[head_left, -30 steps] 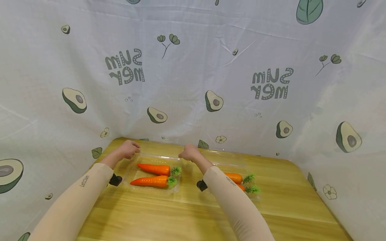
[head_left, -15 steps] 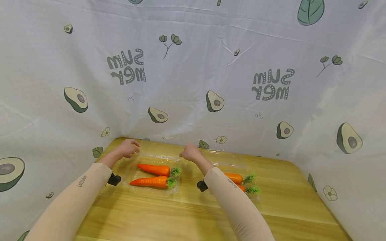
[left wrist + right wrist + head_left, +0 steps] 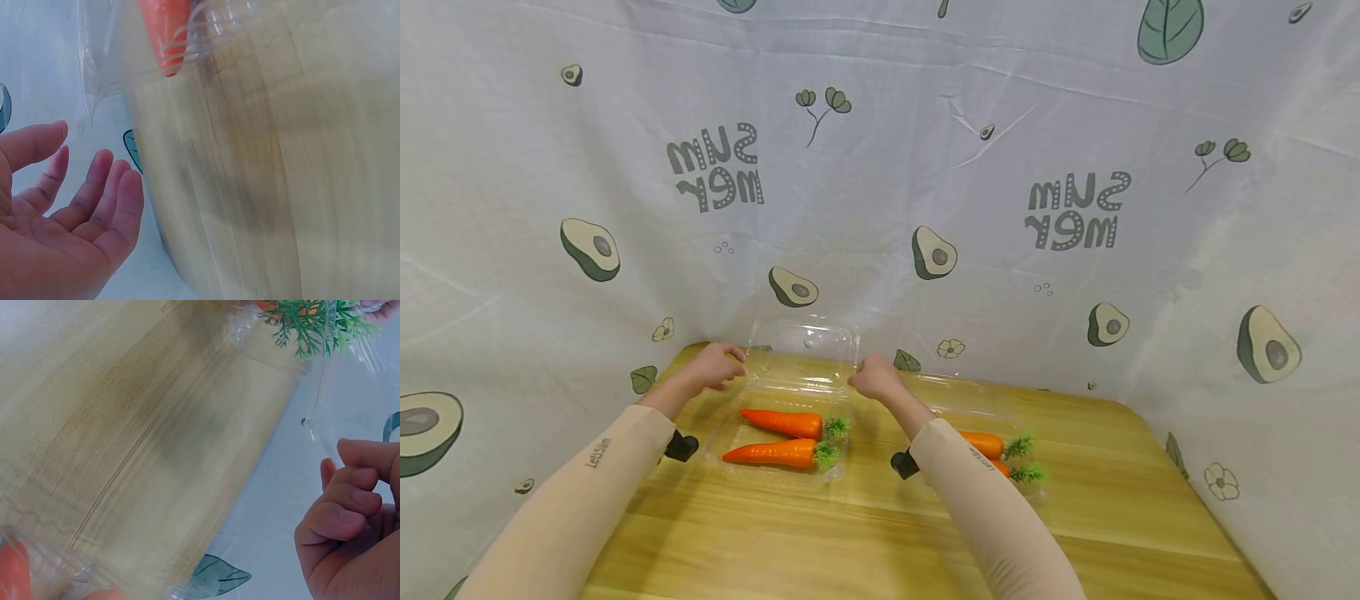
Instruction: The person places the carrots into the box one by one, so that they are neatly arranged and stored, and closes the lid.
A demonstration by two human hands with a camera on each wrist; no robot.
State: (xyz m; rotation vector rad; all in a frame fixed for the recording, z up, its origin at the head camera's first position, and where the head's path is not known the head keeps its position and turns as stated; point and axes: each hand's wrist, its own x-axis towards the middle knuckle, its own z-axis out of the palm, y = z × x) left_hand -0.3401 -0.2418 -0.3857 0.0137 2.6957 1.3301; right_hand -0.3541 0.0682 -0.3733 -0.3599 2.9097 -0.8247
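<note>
Two orange carrots with green tops, a rear one point(image 3: 784, 422) and a front one point(image 3: 771, 453), lie in a clear plastic clamshell box point(image 3: 718, 458). Its transparent lid point(image 3: 805, 360) stands raised at the back. My right hand point(image 3: 876, 377) pinches the lid's right edge; the right wrist view shows this hand point(image 3: 350, 525) with index finger and thumb at the clear edge and the other fingers curled. By the lid's left edge is my left hand point(image 3: 718, 367). In the left wrist view that hand point(image 3: 75, 212) holds nothing, fingers loosely bent, thumb slightly apart from the plastic.
On the right sits a second clear box with carrots point(image 3: 985, 443), partly hidden by my right forearm. Its lid point(image 3: 958, 392) lies back, open. A wooden table point(image 3: 760, 542) carries both boxes. A white curtain printed with avocados point(image 3: 880, 175) hangs behind and at the sides.
The left box's lid has swung up from lying back on the table to standing nearly upright. My hands have barely moved; the carrots stay put.
</note>
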